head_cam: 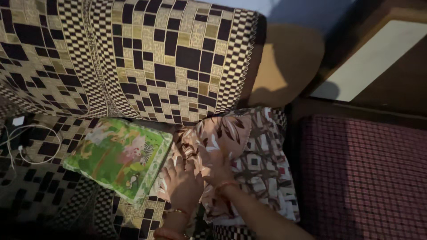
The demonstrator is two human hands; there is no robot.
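Observation:
My left hand (181,180) lies flat, fingers spread, on a pink pillow with a brown leaf print (209,138) on the sofa seat. My right hand (218,171) rests on the same pillow just to the right, its fingers gathering a fold of the cover. Both wrists carry bangles. Under the pillow lies another one with a white, brown and red square pattern (262,164). A small green cushion with a cartoon animal print (118,155) sits immediately left of my left hand.
The sofa is draped in a black and beige checked cover (147,58). A white cable and plug (20,138) lie at the left. A tan armrest (289,62) and a dark red checked seat (364,178) are to the right.

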